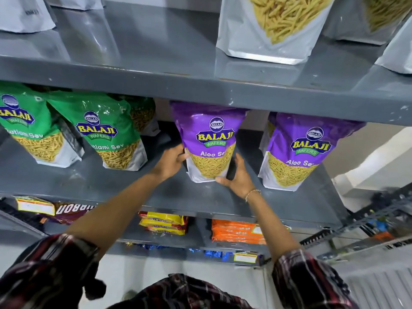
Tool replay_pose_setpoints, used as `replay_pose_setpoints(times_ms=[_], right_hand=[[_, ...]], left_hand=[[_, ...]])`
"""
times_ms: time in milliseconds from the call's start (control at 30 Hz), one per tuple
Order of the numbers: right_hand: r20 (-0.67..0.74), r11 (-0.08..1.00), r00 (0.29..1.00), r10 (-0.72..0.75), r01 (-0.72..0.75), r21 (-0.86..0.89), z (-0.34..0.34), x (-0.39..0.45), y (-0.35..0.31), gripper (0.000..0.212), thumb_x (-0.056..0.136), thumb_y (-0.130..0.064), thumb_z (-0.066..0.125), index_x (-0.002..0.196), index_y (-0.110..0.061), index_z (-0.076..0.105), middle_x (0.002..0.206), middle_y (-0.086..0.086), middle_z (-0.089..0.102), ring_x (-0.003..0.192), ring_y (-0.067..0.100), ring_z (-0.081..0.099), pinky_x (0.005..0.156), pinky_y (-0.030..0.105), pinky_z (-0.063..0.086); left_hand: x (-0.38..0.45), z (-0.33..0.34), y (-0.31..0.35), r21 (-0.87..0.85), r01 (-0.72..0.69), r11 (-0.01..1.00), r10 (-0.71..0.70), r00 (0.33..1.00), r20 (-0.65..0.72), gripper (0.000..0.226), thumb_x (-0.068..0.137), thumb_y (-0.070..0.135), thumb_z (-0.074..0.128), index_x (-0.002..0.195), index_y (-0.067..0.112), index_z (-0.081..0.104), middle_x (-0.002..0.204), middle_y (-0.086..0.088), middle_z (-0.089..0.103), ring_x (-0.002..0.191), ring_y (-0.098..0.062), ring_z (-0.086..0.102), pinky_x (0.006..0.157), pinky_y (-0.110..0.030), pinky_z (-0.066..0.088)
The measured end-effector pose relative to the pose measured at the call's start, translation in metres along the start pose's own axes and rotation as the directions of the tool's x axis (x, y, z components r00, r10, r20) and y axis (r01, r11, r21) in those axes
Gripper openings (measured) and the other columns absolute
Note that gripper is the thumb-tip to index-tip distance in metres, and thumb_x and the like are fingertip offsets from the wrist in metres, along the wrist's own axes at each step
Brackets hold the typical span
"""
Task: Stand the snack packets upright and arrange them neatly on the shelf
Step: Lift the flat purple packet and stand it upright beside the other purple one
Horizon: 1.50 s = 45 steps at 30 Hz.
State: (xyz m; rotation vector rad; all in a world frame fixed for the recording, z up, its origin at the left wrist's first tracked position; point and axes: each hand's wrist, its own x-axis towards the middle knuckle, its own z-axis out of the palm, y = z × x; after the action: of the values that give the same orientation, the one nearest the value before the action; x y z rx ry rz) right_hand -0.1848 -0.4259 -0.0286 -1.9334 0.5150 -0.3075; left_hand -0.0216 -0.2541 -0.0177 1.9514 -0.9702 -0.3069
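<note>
Two hands bracket one purple plastic "Aloo Sev" snack packet with a clear window of yellow sev (208, 141) on the grey metal middle shelf (133, 181). Step in hand, as I judge it: squaring and standing this packet upright. It stands on its base, top tipped slightly back under the shelf above. Left hand (170, 162) sits at the packet's lower left edge, fingers (181, 152) spread loosely and touching the side. Right hand (237, 178) cups the lower right corner, thumb along the base front, fingers (238, 158) curled up the right side. Both press from the sides, not a pinch. Second purple "Aloo Sev" packet (296, 152) stands to the right, apart. Two green "Ratlami Sev" packets (107, 132) lean to the left, well apart. Next move likely calls for nudging the base flush, aligned with the neighbour, then letting go without toppling; the leaning green ones probably need straightening too.
</note>
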Motion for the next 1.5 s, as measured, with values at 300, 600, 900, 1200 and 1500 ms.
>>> replay_pose_setpoints(times_ms=[300, 600, 900, 1200, 1500], right_hand=[[0.099, 0.989, 0.991, 0.09, -0.1, 0.107, 0.004, 0.014, 0.012, 0.074, 0.065, -0.012, 0.082, 0.125, -0.017, 0.038, 0.123, -0.002, 0.054, 0.117, 0.019, 0.053, 0.094, 0.032, 0.048], [0.055, 0.986, 0.995, 0.089, -0.096, 0.134, 0.011, -0.017, 0.013, 0.069, 0.066, -0.008, 0.08, 0.123, -0.018, 0.042, 0.128, 0.004, 0.055, 0.117, 0.019, 0.053, 0.095, 0.033, 0.049], [0.064, 0.983, 0.99, 0.129, -0.136, 0.121, 0.02, -0.063, 0.013, 0.066, 0.068, 0.0, 0.076, 0.119, -0.02, 0.039, 0.122, -0.001, 0.053, 0.117, 0.017, 0.05, 0.096, 0.031, 0.045], [0.044, 0.981, 0.987, 0.154, -0.158, 0.111, 0.026, -0.084, 0.005, 0.07, 0.068, 0.002, 0.075, 0.125, -0.011, 0.037, 0.129, 0.008, 0.052, 0.118, 0.02, 0.05, 0.1, 0.037, 0.045], [0.041, 0.98, 0.985, 0.17, -0.173, 0.094, -0.013, -0.096, 0.021, 0.072, 0.073, 0.002, 0.072, 0.134, -0.008, 0.035, 0.138, 0.01, 0.044, 0.127, 0.019, 0.042, 0.105, 0.03, 0.036]], left_hand=[[-0.007, 0.022, -0.016, -0.123, 0.236, 0.964, -0.223, 0.969, 0.106, 0.076, 0.07, 0.01, 0.07, 0.133, 0.03, 0.033, 0.126, 0.0, 0.06, 0.116, -0.021, 0.059, 0.099, -0.045, 0.049], [-0.049, 0.033, 0.0, -0.16, 0.197, 0.967, -0.21, 0.975, -0.069, 0.081, 0.058, 0.025, 0.087, 0.126, 0.024, 0.042, 0.121, 0.001, 0.065, 0.106, -0.015, 0.063, 0.089, -0.037, 0.055], [-0.098, 0.036, 0.006, -0.062, 0.188, 0.98, -0.192, 0.979, -0.074, 0.076, 0.064, 0.032, 0.083, 0.125, 0.015, 0.04, 0.109, -0.012, 0.069, 0.095, -0.028, 0.066, 0.079, -0.045, 0.057], [-0.119, 0.035, 0.025, -0.1, 0.213, 0.972, -0.218, 0.975, -0.044, 0.065, 0.071, 0.019, 0.079, 0.123, 0.009, 0.043, 0.116, -0.009, 0.063, 0.096, -0.02, 0.06, 0.075, -0.023, 0.047], [-0.161, 0.065, 0.035, -0.181, 0.276, 0.944, -0.326, 0.864, -0.383, 0.043, 0.082, 0.018, 0.068, 0.117, 0.013, 0.045, 0.118, -0.018, 0.047, 0.102, -0.027, 0.051, 0.093, -0.048, 0.046]])
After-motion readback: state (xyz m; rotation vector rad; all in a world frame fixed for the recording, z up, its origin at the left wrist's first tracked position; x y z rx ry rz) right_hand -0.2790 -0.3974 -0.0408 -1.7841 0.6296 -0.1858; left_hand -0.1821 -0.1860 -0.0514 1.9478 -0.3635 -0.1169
